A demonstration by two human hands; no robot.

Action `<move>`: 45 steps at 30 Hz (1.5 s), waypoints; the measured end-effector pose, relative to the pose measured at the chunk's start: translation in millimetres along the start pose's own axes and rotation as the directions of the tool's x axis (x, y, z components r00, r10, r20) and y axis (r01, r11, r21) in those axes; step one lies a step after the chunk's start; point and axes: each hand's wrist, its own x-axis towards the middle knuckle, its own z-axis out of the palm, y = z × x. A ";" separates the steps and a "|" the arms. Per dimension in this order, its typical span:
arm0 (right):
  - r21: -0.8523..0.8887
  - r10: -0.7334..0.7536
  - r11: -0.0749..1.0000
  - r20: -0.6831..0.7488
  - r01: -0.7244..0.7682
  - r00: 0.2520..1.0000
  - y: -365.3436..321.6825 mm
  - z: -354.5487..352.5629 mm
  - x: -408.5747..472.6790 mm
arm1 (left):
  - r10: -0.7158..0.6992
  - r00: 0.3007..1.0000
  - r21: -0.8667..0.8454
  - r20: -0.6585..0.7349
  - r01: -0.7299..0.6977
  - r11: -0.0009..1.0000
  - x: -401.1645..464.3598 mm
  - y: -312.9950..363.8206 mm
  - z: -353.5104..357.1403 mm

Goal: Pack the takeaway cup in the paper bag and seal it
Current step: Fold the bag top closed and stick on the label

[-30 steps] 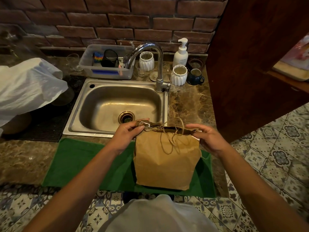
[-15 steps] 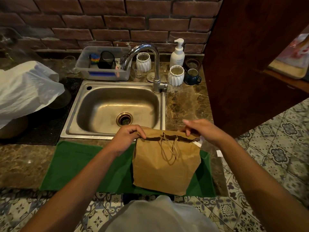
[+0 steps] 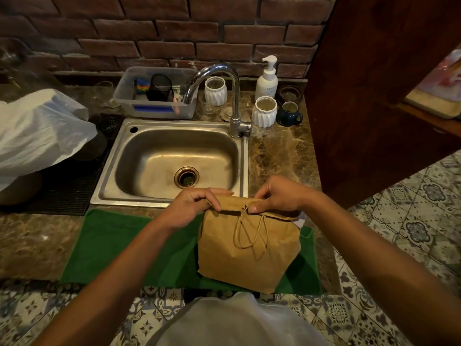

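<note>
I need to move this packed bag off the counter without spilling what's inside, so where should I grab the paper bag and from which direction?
Grip the paper bag at its folded-over top edge, coming straight down from above, one hand at each end as the left hand and right hand sit now. It stands upright on the green towel, and its twine handles hang loose down the front, so the fold probably gives the firmer hold.

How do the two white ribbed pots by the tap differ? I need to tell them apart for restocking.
The white pot left of the tap stands farther back, near the brick wall, beside the plastic tub. The white pot right of the tap sits nearer the sink, between the soap dispenser and the blue mug. Both are upright, open-topped, white and faceted.
</note>
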 end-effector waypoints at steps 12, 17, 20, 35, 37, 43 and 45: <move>-0.437 -0.193 0.894 -0.186 0.095 0.963 -19.0 7.6 -0.6 | -0.106 0.947 0.750 0.304 -0.169 0.640 56.8 50.3 13.7; -0.286 -0.130 0.957 -0.284 0.045 0.950 -6.1 21.4 -0.5 | -0.085 0.939 0.781 0.334 -0.226 0.582 48.5 50.5 19.4; -0.221 -0.117 0.974 -0.292 0.052 0.949 -6.3 23.6 0.2 | -0.033 0.935 0.809 0.352 -0.287 0.514 45.4 50.7 22.7; -0.066 -0.121 0.991 -0.147 0.113 0.982 -16.4 8.6 -4.1 | 0.168 0.948 0.808 0.271 -0.319 0.495 33.6 32.7 23.2; -0.174 -0.140 0.978 -0.128 0.117 0.982 -20.1 5.4 -0.6 | 0.207 0.947 0.809 0.245 -0.318 0.494 32.3 28.8 24.1; -0.465 -0.296 0.877 -0.324 0.121 0.899 -21.8 22.7 6.0 | 0.155 0.976 0.797 0.153 -0.215 0.564 32.4 26.8 8.1; -0.467 -0.321 0.874 -0.357 0.130 0.877 -20.4 28.9 4.6 | 0.117 0.976 0.775 0.183 -0.216 0.594 34.5 30.7 7.9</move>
